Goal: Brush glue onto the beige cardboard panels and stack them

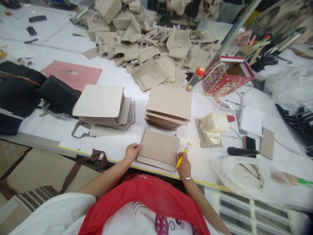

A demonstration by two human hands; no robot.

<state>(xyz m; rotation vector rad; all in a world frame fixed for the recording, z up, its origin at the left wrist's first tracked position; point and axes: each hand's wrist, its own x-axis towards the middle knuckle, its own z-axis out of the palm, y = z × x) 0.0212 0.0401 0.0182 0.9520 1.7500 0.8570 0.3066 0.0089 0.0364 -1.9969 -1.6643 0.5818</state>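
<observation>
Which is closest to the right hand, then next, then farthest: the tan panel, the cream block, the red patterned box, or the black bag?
From the right hand, which holds a yellow-handled tool:
1. Tan panel: just left of the hand, on the table.
2. Cream block: to the right, up the table.
3. Red patterned box: farther up, right.
4. Black bag: far left.
</observation>
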